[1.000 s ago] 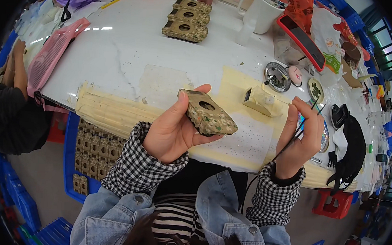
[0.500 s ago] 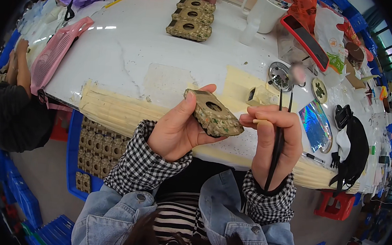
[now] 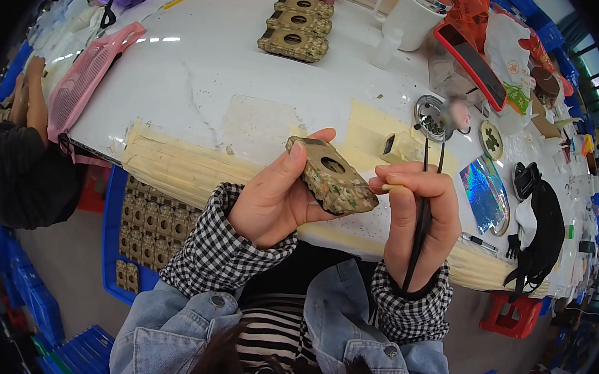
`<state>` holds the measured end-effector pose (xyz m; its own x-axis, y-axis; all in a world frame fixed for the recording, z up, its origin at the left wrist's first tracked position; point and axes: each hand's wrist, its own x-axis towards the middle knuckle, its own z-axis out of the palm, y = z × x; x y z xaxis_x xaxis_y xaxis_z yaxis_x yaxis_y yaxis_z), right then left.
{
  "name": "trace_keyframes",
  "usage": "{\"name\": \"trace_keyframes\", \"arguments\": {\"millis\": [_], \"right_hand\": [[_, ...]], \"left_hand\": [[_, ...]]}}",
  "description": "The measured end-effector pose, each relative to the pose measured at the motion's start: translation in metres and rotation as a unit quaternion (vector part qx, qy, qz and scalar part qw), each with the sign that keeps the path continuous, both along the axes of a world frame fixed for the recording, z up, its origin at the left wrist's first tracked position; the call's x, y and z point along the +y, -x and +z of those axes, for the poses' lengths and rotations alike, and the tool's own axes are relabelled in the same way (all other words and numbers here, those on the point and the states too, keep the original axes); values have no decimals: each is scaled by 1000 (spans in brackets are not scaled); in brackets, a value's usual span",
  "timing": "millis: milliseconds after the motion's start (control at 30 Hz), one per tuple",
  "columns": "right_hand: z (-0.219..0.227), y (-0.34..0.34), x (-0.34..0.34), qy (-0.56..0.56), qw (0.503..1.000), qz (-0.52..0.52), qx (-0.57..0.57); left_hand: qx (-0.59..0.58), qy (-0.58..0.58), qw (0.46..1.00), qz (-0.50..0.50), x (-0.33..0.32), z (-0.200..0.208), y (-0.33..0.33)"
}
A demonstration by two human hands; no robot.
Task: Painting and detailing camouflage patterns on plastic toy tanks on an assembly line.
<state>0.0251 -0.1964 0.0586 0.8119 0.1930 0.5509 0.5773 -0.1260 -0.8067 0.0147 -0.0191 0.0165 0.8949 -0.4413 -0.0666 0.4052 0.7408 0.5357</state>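
Note:
My left hand (image 3: 266, 202) is closed around a camouflage-patterned toy tank hull (image 3: 338, 190), tilted, with a round hole in its top. My right hand (image 3: 430, 211) pinches a thin needle-like tool with a pale yellow handle (image 3: 392, 187) between thumb and forefinger. Its fine tip reaches over the near right side of the hull; whether it touches cannot be made out. Black tweezers (image 3: 418, 242) also lie in that hand, tips pointing away from me. Beyond them are a round metal dish (image 3: 419, 116) of small dark green bits and a round lid (image 3: 490, 139) with green pieces.
Three similar hulls (image 3: 296, 21) stand at the back. A blue tray (image 3: 111, 242) of several more sits below the table's left edge. Phone (image 3: 472, 67), white mug (image 3: 411, 20), shiny film (image 3: 485, 194) and black bag (image 3: 542, 227) lie rightward. Another person (image 3: 23, 165) sits at left.
The hull in my left hand has shifted slightly to the right. The needle-like tool's tip now overlaps the hull's side, where before it was at the edge.

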Motion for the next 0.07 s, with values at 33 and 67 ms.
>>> {"name": "trace_keyframes", "arguments": {"millis": [33,67], "right_hand": [[0,0,0,4,1000,1,-2],[0,-1,-1,8,1000,3,-3]], "left_hand": [[-2,0,1000,0,0,0,0],[-4,0,1000,0,0,0,0]]}}
